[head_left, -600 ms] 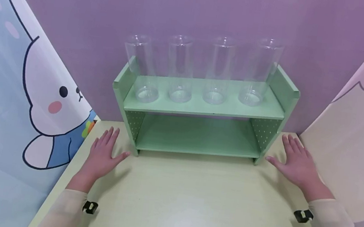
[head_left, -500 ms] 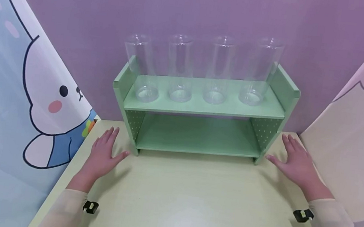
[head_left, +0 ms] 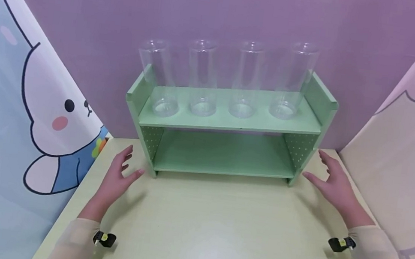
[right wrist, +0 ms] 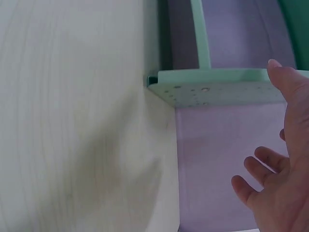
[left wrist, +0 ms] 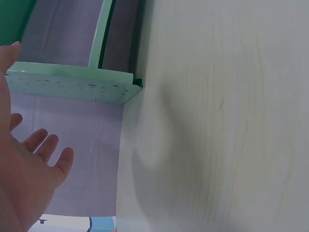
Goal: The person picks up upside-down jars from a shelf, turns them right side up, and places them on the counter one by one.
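A green two-tier shelf (head_left: 224,153) stands against the back of the table. Several tall clear cylinders line its upper board: a far-left one (head_left: 165,107), two middle ones (head_left: 202,106) and a far-right one (head_left: 284,109). My left hand (head_left: 113,180) hovers beside the shelf's left side, thumb spread from loosely bent fingers, holding nothing. On the other side, my right hand (head_left: 336,188) is poised by the right panel in a similar pose, also with nothing in it. In both wrist views the perforated side panel (left wrist: 72,84) lies near the fingers, and I cannot tell whether either hand touches it.
The pale wooden table (head_left: 211,225) spreads in front of the shelf. A purple backdrop (head_left: 222,6) rises behind it. Printed cloth walls, one with a rabbit (head_left: 49,123), flank the table on both sides.
Both hands have turned, and their fingers have gone from straight to somewhat bent. The whole head view has shifted slightly. The shelf and cylinders stay in place.
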The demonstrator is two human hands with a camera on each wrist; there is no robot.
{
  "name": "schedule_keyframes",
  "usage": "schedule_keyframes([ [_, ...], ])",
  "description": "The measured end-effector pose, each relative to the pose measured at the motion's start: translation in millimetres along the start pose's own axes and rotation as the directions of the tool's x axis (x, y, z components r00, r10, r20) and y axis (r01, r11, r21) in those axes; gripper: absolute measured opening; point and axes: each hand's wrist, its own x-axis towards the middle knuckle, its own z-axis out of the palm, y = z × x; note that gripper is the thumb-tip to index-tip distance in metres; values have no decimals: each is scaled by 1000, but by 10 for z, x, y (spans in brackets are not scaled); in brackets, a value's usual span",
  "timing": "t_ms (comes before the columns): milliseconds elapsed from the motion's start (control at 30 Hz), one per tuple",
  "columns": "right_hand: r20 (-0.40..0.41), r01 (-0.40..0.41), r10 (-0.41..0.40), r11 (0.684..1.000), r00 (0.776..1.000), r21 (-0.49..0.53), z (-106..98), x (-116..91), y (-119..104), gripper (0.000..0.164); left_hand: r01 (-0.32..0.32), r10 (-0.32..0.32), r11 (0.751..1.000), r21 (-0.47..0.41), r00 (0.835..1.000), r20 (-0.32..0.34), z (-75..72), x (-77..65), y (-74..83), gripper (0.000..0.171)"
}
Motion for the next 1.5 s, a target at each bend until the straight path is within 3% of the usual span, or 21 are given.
schedule_keyframes([
  [233,-40,-23,27,994,999,103,50,3,-101,87,21,-28,986,-167,999,-39,49,-7,14,89],
  [600,-99,-24,45,979,994,203,95,-21,-206,77,29,-51,964,-263,996,-78,46,-13,57,81],
  [1067,-196,27,26,965,980,262,151,77,-258,65,58,-68,979,-195,997,-43,82,-28,91,80],
  [1267,-273,65,13,960,962,273,109,129,-379,59,76,-84,979,-188,996,-36,71,-40,82,81],
  [1500,-335,35,66,957,940,286,55,146,-561,53,73,-82,983,-170,995,-48,47,-34,24,81],
])
